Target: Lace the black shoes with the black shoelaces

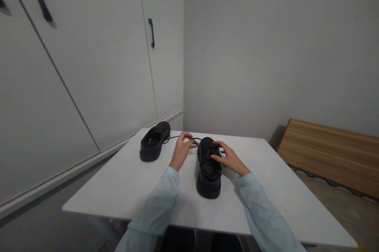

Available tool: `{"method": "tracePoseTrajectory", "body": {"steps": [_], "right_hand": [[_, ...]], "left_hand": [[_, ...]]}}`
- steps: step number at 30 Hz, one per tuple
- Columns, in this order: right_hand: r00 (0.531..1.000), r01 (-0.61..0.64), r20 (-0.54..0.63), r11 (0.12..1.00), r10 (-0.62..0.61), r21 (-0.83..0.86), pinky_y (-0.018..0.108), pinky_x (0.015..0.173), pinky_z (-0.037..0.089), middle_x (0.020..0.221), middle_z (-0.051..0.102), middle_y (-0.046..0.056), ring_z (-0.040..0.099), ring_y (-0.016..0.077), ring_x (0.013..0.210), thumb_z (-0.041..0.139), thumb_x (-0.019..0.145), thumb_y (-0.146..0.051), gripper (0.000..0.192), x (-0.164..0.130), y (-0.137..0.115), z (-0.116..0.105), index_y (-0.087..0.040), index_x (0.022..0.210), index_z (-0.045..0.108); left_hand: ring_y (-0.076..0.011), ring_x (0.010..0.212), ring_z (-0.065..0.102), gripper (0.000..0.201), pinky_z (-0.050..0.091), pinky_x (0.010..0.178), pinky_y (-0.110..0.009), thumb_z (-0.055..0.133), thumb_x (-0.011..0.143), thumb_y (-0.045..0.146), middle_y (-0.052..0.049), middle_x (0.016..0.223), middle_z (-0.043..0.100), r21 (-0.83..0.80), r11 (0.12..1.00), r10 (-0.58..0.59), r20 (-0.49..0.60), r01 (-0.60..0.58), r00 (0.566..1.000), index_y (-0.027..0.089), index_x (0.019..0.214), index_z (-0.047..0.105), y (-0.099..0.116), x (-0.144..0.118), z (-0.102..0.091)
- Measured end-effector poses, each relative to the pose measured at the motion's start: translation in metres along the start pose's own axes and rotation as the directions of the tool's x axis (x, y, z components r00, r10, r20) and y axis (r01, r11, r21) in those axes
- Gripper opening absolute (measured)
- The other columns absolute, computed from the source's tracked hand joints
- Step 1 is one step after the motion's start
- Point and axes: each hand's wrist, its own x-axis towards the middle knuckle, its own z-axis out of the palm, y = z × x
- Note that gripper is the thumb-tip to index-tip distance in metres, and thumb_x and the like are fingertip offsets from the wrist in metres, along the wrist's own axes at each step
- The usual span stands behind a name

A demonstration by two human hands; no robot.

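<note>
Two black leather shoes stand on a white table (124, 183). The nearer shoe (209, 171) points away from me at the table's middle. My left hand (181, 150) pinches a thin black lace (173, 137) beside that shoe's left side and holds it out toward the other shoe. My right hand (227, 156) rests against the nearer shoe's upper right side, fingers touching the laced part. The second shoe (154, 140) lies farther back on the left, close to the table's far left corner. Both my arms wear pale blue sleeves.
White cupboard doors with a dark handle (152, 33) fill the left wall. A plain grey wall stands behind the table. A wooden board (328, 153) lies low at the right, with a cable along its edge.
</note>
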Motion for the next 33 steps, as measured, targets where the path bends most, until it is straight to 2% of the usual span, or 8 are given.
{"method": "tracePoseTrajectory", "body": {"steps": [6,11,14,22,25,27,30,33], "right_hand": [[1.0,-0.016,0.017,1.0,0.016,-0.005,0.041,0.09,0.044,0.119,0.059,0.01,0.055,0.024,0.109,0.068,0.071,-0.037,0.05,0.0,0.0,0.0,-0.021,0.116,0.053],[1.0,-0.013,0.008,1.0,0.013,-0.013,0.041,0.091,0.044,0.119,0.059,0.01,0.055,0.0242,0.109,0.068,0.071,-0.037,0.05,-0.001,0.002,0.0,-0.021,0.116,0.053],[1.0,-0.008,0.0,1.0,0.008,-0.007,0.041,0.091,0.044,0.119,0.059,0.01,0.055,0.0242,0.109,0.068,0.071,-0.037,0.05,-0.001,0.003,0.0,-0.021,0.116,0.053],[1.0,-0.002,0.001,1.0,0.002,-0.002,0.042,0.091,0.044,0.119,0.059,0.009,0.055,0.024,0.108,0.068,0.07,-0.037,0.05,0.0,0.004,0.0,-0.022,0.116,0.054],[1.0,-0.003,-0.002,1.0,0.003,-0.003,0.042,0.09,0.044,0.117,0.06,0.009,0.056,0.0241,0.108,0.068,0.07,-0.037,0.05,-0.001,0.004,0.0,-0.022,0.115,0.054],[1.0,-0.01,0.003,1.0,0.01,-0.005,0.042,0.09,0.044,0.117,0.06,0.009,0.055,0.0241,0.108,0.068,0.07,-0.037,0.05,-0.001,0.003,0.0,-0.021,0.115,0.053],[1.0,-0.007,0.008,1.0,0.007,-0.007,0.042,0.091,0.044,0.118,0.059,0.01,0.055,0.0241,0.108,0.068,0.071,-0.037,0.05,-0.001,0.002,0.0,-0.021,0.116,0.052],[1.0,0.011,0.005,1.0,-0.011,-0.011,0.042,0.093,0.043,0.12,0.058,0.009,0.054,0.0242,0.11,0.068,0.072,-0.037,0.051,-0.001,0.002,0.0,-0.023,0.118,0.052]], "left_hand": [[-0.0062,0.061,0.054,0.013,0.054,0.061,-0.025,0.055,0.071,0.021,0.003,0.079,0.049,-0.051,0.999,0.012,-0.027,-0.013,1.0,0.016,0.083,0.051,0.001,0.0,-0.001],[-0.0066,0.05,0.047,0.012,0.041,0.046,-0.017,0.053,0.072,0.022,0.005,0.059,0.046,0.06,0.998,0.018,-0.035,-0.016,0.999,0.016,0.082,0.056,0.0,0.002,-0.005],[-0.006,0.047,0.043,0.014,0.034,0.044,-0.016,0.052,0.073,0.023,0.005,0.055,0.044,0.109,0.993,0.05,-0.052,-0.044,0.997,0.015,0.083,0.059,0.0,0.003,-0.007],[-0.0043,0.045,0.036,0.017,0.026,0.04,-0.017,0.056,0.075,0.028,0.003,0.063,0.05,0.109,0.986,0.144,-0.2,-0.124,0.969,0.016,0.085,0.061,0.002,0.004,-0.01],[-0.005,0.051,0.045,0.018,0.034,0.045,-0.016,0.059,0.074,0.03,0.0,0.074,0.058,0.141,0.978,0.184,-0.24,-0.153,0.953,0.016,0.086,0.062,0.002,0.005,-0.011],[-0.007,0.061,0.052,0.02,0.042,0.055,-0.017,0.062,0.074,0.031,-0.002,0.083,0.062,0.163,0.971,0.214,-0.256,-0.177,0.943,0.016,0.088,0.062,0.003,0.005,-0.012],[-0.0117,0.075,0.06,0.024,0.049,0.07,-0.023,0.065,0.073,0.031,-0.005,0.09,0.065,0.16,0.968,0.22,-0.185,-0.192,0.958,0.015,0.09,0.062,0.005,0.003,-0.01],[-0.0156,0.081,0.064,0.026,0.05,0.078,-0.029,0.068,0.07,0.03,-0.006,0.088,0.066,0.157,0.976,0.148,0.04,-0.152,0.988,0.015,0.09,0.062,0.006,0.0,-0.004]]}}
